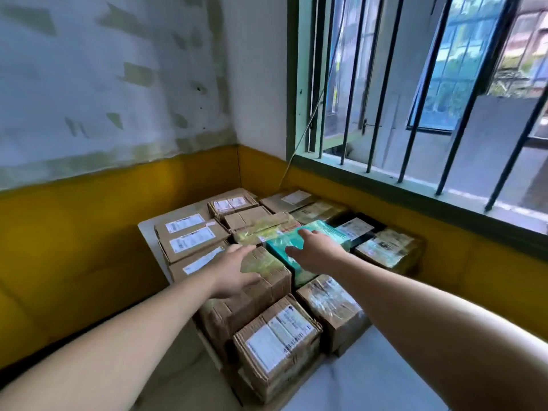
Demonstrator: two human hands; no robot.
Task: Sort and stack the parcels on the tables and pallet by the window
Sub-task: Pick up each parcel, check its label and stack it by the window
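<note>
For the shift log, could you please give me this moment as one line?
left hand: open, on brown box | right hand: open, on teal parcel | parcels packed by window

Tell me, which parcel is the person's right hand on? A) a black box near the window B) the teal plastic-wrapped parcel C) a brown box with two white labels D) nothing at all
B: the right hand lies with spread fingers on top of the teal plastic-wrapped parcel, in the middle of the brown boxes, while the left hand rests on a taped brown box beside it.
</note>
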